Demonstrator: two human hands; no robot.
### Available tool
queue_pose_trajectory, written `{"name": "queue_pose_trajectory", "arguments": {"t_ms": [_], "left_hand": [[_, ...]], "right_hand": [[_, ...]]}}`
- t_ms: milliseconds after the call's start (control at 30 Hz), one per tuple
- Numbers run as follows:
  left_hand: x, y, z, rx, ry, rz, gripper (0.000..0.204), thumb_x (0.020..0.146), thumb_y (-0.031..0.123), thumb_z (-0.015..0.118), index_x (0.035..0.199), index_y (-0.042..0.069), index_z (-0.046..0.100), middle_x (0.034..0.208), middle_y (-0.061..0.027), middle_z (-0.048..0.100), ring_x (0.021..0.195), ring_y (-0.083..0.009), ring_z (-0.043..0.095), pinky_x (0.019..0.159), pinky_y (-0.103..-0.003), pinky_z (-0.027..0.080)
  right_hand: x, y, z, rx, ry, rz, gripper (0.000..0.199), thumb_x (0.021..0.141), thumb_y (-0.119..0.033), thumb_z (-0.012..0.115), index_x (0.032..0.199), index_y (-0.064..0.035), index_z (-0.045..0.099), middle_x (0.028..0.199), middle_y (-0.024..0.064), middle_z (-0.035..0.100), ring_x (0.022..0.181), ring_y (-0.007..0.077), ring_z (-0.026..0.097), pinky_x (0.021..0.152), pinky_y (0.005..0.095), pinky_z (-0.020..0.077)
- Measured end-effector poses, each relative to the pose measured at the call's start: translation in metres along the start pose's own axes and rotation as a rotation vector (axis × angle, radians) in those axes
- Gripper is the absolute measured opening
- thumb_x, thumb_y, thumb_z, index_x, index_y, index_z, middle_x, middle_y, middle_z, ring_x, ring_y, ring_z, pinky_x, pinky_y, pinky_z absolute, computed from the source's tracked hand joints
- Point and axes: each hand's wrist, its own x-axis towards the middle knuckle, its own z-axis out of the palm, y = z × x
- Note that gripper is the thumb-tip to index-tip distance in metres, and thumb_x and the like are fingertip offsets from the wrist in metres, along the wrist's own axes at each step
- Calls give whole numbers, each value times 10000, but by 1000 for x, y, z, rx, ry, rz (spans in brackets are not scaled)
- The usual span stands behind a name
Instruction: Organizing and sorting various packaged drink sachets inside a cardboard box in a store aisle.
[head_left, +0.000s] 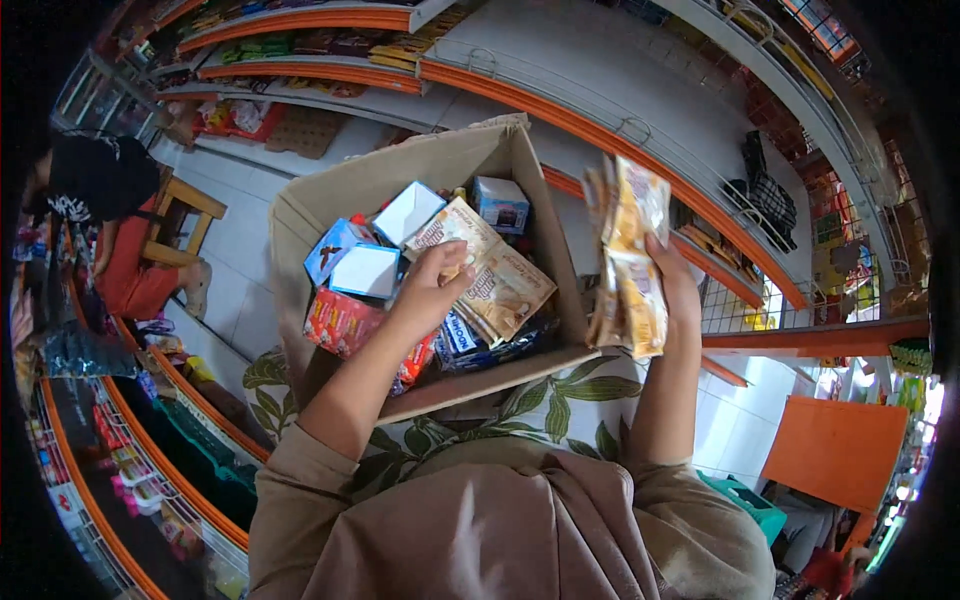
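A brown cardboard box (400, 165) stands open in front of me, filled with packaged goods. My left hand (437, 282) reaches into it, fingers bent and closed on a strip of cream-and-brown sachets (512, 290) lying on top of the other goods. Right of the box, my right hand (675, 285) holds up a bundle of golden-brown sachets (632, 255), gripped at its right edge. Around my left hand in the box are blue-and-white cartons (365, 270), a red packet (342, 322) and dark blue packets (460, 335).
Orange-edged shelves (560, 125) run along the far side, with more goods shelves (180, 435) at the left. A person (110, 190) is near a wooden stool (185, 215) at the left. An orange panel (835, 450) and a green crate (745, 505) are at the lower right.
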Motion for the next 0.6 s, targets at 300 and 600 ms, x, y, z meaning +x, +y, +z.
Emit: {"name": "queue_pose_trajectory", "arguments": {"t_ms": [300,600], "left_hand": [[-5,-4,1,48,-48,-45,371,860,182,634,1194,58,533,1161,-98,549,1043,-192,545,839,-301,452],[-1,1,4,-7,-60,-98,362,855,135,633,1182,33,517,1154,-77,564,1028,-172,547,856,-305,453]], "right_hand": [[75,24,-116,-215,322,-21,484,873,-260,618,1244,12,468,1022,119,630,804,200,639,711,318,518],[252,9,-150,-924,416,-542,526,855,-346,601,1275,-50,487,1170,137,566,1022,237,562,824,328,470]]}}
